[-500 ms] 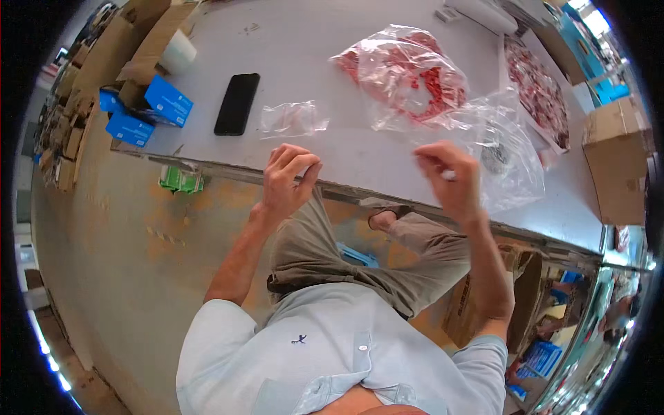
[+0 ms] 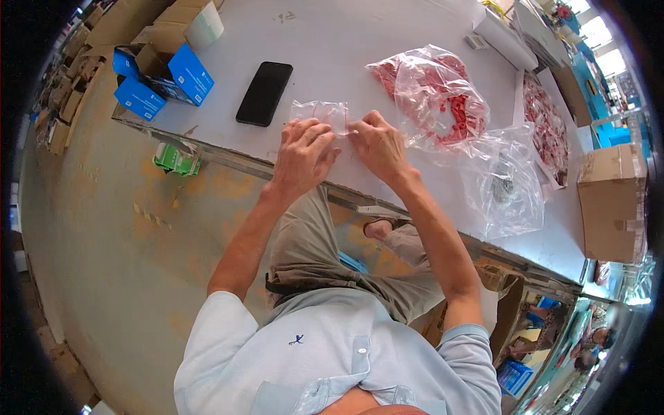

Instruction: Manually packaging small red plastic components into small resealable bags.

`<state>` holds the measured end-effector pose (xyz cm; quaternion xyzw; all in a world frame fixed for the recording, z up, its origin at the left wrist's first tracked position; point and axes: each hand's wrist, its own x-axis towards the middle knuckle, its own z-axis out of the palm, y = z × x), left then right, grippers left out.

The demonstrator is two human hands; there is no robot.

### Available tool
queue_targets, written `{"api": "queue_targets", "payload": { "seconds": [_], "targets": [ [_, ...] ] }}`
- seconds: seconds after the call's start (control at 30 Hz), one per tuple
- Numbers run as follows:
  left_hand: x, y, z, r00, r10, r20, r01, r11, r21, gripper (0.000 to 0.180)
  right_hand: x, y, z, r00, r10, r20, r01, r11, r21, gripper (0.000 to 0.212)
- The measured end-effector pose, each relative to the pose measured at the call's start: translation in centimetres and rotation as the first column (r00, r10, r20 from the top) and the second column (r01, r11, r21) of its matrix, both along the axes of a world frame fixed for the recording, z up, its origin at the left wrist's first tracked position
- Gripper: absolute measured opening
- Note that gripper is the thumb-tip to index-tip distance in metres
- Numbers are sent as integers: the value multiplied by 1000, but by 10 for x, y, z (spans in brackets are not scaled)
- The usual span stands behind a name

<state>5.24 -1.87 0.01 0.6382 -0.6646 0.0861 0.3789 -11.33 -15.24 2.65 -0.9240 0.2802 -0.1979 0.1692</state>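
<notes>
A small clear plastic bag (image 2: 324, 111) with a reddish strip lies on the table in front of me. My left hand (image 2: 302, 153) rests at its near left edge, fingers bent over the bag and thumb held apart, so it is open. At the bag's right edge, the fingertips of my right hand (image 2: 379, 146) are closed in a pinch on the plastic. To the right lies a large clear bag of small red parts (image 2: 453, 104). Beside that, another clear bag (image 2: 508, 187) holds small greyish metal-looking pieces.
A black phone (image 2: 265, 94) lies left of the small bag. An opened blue box (image 2: 190, 75) stands at the table's left edge. To the right are a shallow box of red-and-clear packets (image 2: 543, 124) and a brown carton (image 2: 612, 207). A white roll (image 2: 505, 40) lies at the back.
Both hands have moved forward and closer together, onto the small bag. My right hand swung left from beside the large bags and now pinches the small bag's edge. The view has shifted slightly.
</notes>
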Motion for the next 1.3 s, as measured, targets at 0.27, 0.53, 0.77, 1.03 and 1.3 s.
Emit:
{"api": "queue_targets", "payload": {
  "seconds": [0.27,0.53,0.77,1.03,1.3],
  "targets": [
    [-4,-2,-3,996,84,4,-84,996,24,28,-5,-3,-4,989,-75,124,56,988,144,7],
    [-7,-5,-2,994,111,16,-112,993,32,28,-13,-2,-1,933,-148,328,92,979,180,9],
    [-8,-4,-2,994,111,17,-112,992,52,27,-17,-6,8,901,-229,368,134,954,267,10],
    [-8,-1,3,997,66,34,-68,994,80,45,-20,-1,-2,959,-160,235,92,957,276,12],
    [-6,-2,6,990,-83,114,57,975,215,58,-27,-9,-15,919,-208,336,71,923,378,11]
  ]
}}
